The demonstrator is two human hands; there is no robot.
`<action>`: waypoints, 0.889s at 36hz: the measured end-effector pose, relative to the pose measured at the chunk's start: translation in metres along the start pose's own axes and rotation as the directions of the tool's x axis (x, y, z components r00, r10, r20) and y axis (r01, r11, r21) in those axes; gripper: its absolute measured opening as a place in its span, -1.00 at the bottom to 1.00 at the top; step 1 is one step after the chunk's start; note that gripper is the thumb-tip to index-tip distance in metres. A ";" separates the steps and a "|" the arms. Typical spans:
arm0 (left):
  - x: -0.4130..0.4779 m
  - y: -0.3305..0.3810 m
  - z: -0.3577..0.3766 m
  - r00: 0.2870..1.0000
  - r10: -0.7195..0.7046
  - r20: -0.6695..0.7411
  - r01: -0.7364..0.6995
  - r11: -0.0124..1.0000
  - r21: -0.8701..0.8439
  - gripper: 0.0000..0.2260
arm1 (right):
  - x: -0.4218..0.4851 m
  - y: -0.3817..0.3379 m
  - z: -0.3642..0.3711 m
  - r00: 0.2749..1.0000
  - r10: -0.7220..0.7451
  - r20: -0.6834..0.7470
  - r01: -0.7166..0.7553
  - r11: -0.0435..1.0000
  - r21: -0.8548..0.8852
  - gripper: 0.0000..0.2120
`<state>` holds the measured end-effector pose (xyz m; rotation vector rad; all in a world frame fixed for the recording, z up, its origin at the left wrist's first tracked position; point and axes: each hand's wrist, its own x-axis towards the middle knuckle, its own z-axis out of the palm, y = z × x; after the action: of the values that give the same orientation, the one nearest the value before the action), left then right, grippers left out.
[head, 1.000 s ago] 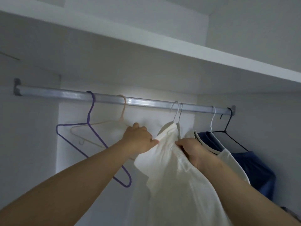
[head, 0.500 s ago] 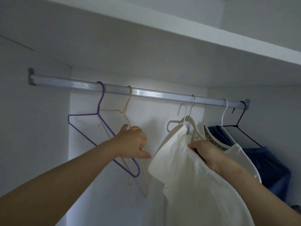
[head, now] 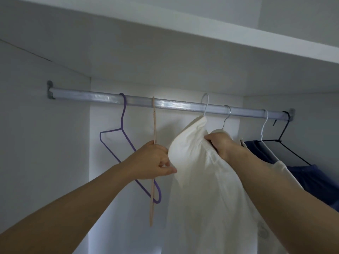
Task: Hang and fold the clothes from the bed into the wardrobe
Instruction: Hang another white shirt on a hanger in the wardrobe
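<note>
Both hands pinch white garment (head: 207,180) on hanger; left hand (head: 152,160), right hand (head: 222,143); wardrobe rail (head: 174,104) above.

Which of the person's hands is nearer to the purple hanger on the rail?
The left hand: it sits directly in front of the purple hanger, overlapping its sloping arm. The right hand is off to that hanger's right, gripping the white garment.

Rail (head: 172,104): ribbed metal, dull sheen. White garment (head: 201,180): matt woven cloth, lightly creased. Purple hanger (head: 117,143): thin wire, probably plastic-coated. Blue garment (head: 311,182): matt cloth. Shelf (head: 201,33): smooth matt board.
</note>
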<state>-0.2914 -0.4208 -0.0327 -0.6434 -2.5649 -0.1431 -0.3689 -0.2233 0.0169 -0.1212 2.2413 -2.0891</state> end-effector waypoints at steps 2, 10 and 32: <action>-0.002 -0.002 0.000 1.000 -0.011 0.008 0.011 1.000 -0.004 -0.53 | 0.008 0.013 0.004 0.999 0.039 0.019 -0.039 0.999 0.003 -0.81; -0.004 0.001 0.000 0.992 -0.118 -0.048 0.122 0.989 0.078 -0.62 | 0.018 0.032 0.009 1.000 0.013 -0.015 -0.015 0.992 -0.126 -0.81; 0.075 0.147 0.026 0.953 -0.114 -0.281 -0.130 0.685 -0.717 -0.96 | -0.093 0.056 -0.090 0.933 -0.252 -0.256 0.245 0.968 -0.060 -0.92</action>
<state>-0.2919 -0.2535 -0.0219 -0.8245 -2.1282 -1.2262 -0.2867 -0.1203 -0.0330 -0.1451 2.5251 -2.3244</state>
